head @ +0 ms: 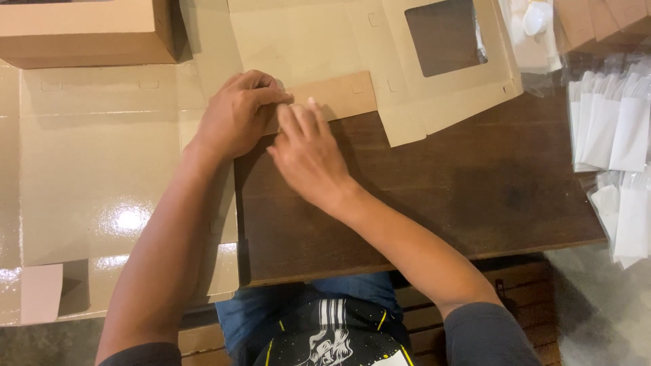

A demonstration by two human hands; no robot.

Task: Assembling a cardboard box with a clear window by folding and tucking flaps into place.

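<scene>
From the head camera, both hands meet on a narrow brown flap [339, 96] of a flat, unfolded cardboard box blank [325, 41] lying on the dark wooden bench [447, 196]. The left hand [234, 115] presses down on the flap's near end, its fingers [271, 91] curled and closed over the fold. The right hand [308, 152] lies just beside it, touching, with fingers [305, 118] stretched flat and together along the flap, gripping nothing. The blank has a square window cut-out [444, 35] at upper right. A second glossy blank [88, 183] lies at left under the left forearm. An assembled box [88, 30] stands upper left. Clear packets holding white napkins [620, 129] lie at the right edge.
</scene>
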